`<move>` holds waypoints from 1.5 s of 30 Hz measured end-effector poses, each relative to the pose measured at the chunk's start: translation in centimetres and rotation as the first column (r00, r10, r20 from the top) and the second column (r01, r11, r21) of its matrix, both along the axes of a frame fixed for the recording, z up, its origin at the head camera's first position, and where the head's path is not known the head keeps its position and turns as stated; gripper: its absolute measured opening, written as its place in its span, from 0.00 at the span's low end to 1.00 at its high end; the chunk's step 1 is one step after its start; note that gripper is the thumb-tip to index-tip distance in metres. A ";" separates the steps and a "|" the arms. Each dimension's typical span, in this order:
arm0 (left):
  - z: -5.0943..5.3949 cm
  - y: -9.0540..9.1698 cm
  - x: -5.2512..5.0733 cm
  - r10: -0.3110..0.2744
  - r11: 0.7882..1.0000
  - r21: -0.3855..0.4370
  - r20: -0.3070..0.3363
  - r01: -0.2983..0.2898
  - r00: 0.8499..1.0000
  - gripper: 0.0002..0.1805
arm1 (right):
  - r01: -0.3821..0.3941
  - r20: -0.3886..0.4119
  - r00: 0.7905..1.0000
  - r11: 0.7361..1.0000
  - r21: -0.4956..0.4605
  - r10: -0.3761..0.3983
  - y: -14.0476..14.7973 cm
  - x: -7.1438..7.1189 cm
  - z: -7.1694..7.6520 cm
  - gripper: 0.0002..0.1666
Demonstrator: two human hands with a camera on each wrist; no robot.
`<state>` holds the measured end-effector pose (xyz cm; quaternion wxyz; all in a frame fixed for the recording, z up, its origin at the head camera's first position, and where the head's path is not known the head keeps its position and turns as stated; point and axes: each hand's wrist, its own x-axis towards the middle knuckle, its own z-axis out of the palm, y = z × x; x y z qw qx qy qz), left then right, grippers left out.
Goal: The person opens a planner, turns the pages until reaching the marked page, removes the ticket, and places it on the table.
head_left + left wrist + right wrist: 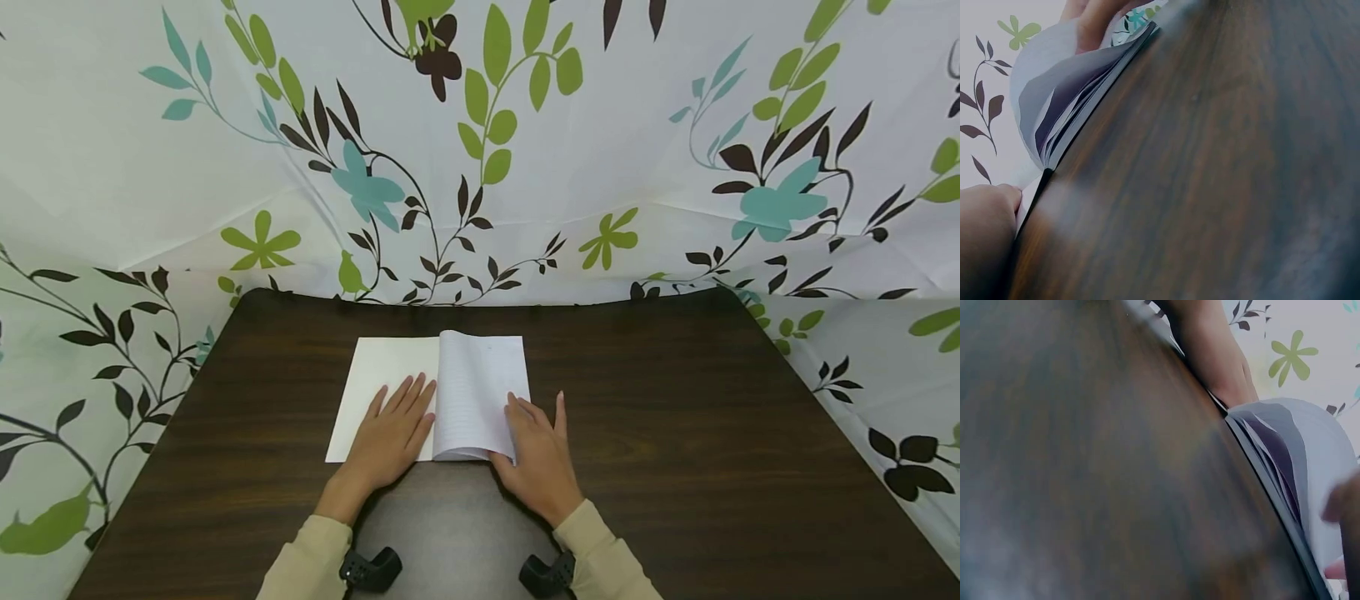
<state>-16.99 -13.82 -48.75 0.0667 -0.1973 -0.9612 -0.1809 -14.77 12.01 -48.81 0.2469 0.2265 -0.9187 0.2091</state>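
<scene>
An open notebook [480,392] lies on the table, a blank page [382,367] on its left and lined sheets on its right. My left hand [393,433] rests flat on the blank page, its fingers straight and pointing toward the spine. The right-hand sheets bulge upward near the spine; from the left wrist view, their curved lower edges [1035,94] fan apart above the dark cover. At the right edge of the lined page, my right hand [536,450] touches the paper with fingers extended, its thumb near the lower corner. The right wrist view shows part of this hand blurred.
The dark wood-grain table [675,433] extends around the notebook. A grey curved area [450,525] lies in front, between the forearms. A white cloth [600,167] with leaf and flower prints hangs behind and at the sides. Black wrist devices [371,569] are on both wrists.
</scene>
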 end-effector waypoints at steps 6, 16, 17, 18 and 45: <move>-0.1 -0.1 -0.1 -0.009 0.999 0.040 0.016 0.009 1.000 0.31 | 0.119 0.033 0.993 0.964 -0.236 -0.115 0.6 -0.8 0.0 0.40; 0.3 -0.4 -0.4 -0.102 0.982 0.178 0.199 0.067 0.975 0.31 | 0.126 0.268 0.963 0.887 -0.444 -0.002 -2.1 -1.3 1.5 0.52; 0.7 -0.6 -0.5 -0.109 0.973 0.223 0.238 0.055 0.965 0.31 | 0.108 0.285 0.958 0.887 -0.448 0.028 -2.5 -1.2 1.6 0.52; 1.3 -0.9 -0.6 -0.113 0.962 0.270 0.271 0.037 0.956 0.31 | 0.077 0.297 0.953 0.894 -0.440 0.064 -3.0 -1.2 1.6 0.52; 1.9 0.0 0.4 -0.054 0.999 -0.001 0.071 0.054 0.996 0.27 | -0.292 0.299 0.912 0.956 -0.002 0.280 -6.1 0.7 0.4 0.28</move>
